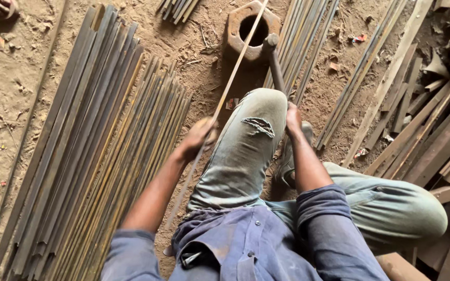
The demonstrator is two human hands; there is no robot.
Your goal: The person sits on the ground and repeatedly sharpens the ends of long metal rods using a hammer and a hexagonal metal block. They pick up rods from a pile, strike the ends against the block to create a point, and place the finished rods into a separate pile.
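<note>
Left hand grips rod | right hand grips hammer

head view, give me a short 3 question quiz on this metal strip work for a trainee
1. True or false: the left hand grips a long thin metal strip that runs across the hollow metal block.
2. What does the right hand hold?
A. a hammer by its handle
B. a paintbrush
C. nothing
3. Fill in: the big pile of metal strips lies on the dirt floor on the person's ____ side.

Key:
1. True; the strip passes over the block's round hole.
2. A; the hammer head is at the block's edge, beside the strip.
3. Left.
</note>
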